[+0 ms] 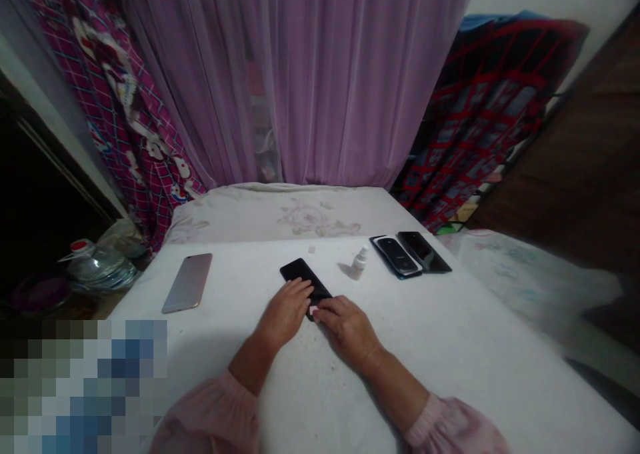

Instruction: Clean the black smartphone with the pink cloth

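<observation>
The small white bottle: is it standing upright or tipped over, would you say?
Upright: the small white bottle rests on its base, its narrower top pointing up.

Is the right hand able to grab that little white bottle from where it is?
Probably yes: the little white bottle stands beyond the right hand, with nothing standing between them. Its fingers look busy, though, pinching a small pink piece at the black phone.

The right hand partly hides a pink piece, too small to identify.
</observation>
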The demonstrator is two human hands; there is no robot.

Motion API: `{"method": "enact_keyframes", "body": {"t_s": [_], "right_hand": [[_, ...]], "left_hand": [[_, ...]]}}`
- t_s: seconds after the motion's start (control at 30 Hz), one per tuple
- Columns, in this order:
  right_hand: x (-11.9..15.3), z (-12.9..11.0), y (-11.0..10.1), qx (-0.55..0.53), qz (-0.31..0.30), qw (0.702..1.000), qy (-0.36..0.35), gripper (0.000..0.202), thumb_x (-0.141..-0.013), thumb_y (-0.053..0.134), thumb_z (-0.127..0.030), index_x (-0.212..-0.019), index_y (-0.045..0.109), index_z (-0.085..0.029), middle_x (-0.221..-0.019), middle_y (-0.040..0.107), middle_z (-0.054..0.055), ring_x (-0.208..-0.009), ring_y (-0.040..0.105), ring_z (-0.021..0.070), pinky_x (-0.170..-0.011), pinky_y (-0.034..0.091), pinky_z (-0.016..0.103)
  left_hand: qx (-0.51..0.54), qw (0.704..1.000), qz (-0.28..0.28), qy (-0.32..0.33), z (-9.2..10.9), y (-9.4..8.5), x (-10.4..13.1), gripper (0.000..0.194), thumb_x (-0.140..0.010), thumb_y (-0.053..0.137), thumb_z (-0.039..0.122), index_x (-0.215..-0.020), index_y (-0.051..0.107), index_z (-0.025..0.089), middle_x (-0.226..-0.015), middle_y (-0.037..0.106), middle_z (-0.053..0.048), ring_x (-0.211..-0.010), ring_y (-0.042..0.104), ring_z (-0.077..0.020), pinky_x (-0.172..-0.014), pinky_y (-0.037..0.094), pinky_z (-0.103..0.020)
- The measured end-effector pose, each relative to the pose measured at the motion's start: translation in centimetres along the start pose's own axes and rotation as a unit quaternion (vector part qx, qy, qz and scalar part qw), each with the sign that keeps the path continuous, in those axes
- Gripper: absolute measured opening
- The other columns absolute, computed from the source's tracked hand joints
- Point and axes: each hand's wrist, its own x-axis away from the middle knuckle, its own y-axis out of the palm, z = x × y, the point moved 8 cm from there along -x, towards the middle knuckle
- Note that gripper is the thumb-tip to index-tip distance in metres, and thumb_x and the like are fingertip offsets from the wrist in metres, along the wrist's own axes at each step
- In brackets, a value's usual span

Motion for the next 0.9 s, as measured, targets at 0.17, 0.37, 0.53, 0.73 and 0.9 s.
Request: {"method": "enact_keyframes", "body": {"t_s": [0.17, 0.37, 0.53, 0.73, 0.9], "right_hand": [[0.5, 2.5, -1.1, 0.044, 0.008, 0.999, 0.027, 0.018, -0.088, 0.061, -0.013, -0.098, 0.073, -0.023, -0.092, 0.071, 0.006, -0.082, 0.059, 0.0176, -0.071, 0.048, 0.028], [-0.1, -0.1, 0.2, 0.015, -0.003, 1.0, -0.009, 0.013, -0.088, 0.064, -0.019, -0.095, 0.074, -0.025, -0.092, 0.071, 0.005, -0.08, 0.059, 0.0166, -0.068, 0.045, 0.028], [-0.3, -0.8, 0.5, -0.012, -0.009, 1.0, -0.024, 0.016, -0.09, 0.062, -0.019, -0.096, 0.074, -0.027, -0.092, 0.071, 0.004, -0.08, 0.059, 0.016, -0.069, 0.045, 0.029], [0.6, 2.6, -1.0, 0.042, 0.007, 0.999, 0.012, 0.022, -0.09, 0.057, -0.012, -0.099, 0.074, -0.023, -0.092, 0.072, 0.007, -0.08, 0.06, 0.0185, -0.067, 0.048, 0.03], [0.1, 0.2, -0.1, 0.032, 0.005, 0.999, -0.021, 0.022, -0.093, 0.055, -0.017, -0.099, 0.074, -0.026, -0.091, 0.072, 0.006, -0.078, 0.06, 0.0169, -0.066, 0.047, 0.028]], "left_hand": [[0.01, 1.0, -0.001, -0.003, -0.2, 0.0, -0.1, 0.033, -0.098, 0.042, 0.025, -0.122, 0.063, 0.02, -0.13, 0.064, -0.006, -0.126, 0.054, -0.0227, -0.109, 0.043, -0.044], [0.036, 0.999, -0.01, -0.007, -0.4, 0.2, -0.1, 0.034, -0.097, 0.042, 0.023, -0.124, 0.061, 0.02, -0.132, 0.062, -0.007, -0.129, 0.052, -0.023, -0.11, 0.041, -0.046], [0.051, 0.999, -0.014, -0.009, -0.2, 0.1, -0.2, 0.034, -0.096, 0.044, 0.022, -0.124, 0.061, 0.021, -0.132, 0.062, -0.007, -0.129, 0.052, -0.0232, -0.11, 0.041, -0.047], [0.047, 0.998, -0.029, -0.025, 0.0, -0.2, -0.2, 0.032, -0.095, 0.046, 0.021, -0.123, 0.062, 0.019, -0.133, 0.062, -0.009, -0.129, 0.052, -0.0244, -0.109, 0.041, -0.049], [0.053, 0.998, -0.029, -0.028, 0.1, -0.3, -0.1, 0.033, -0.094, 0.047, 0.018, -0.123, 0.062, 0.019, -0.132, 0.062, -0.009, -0.13, 0.051, -0.0238, -0.11, 0.041, -0.049]]}}
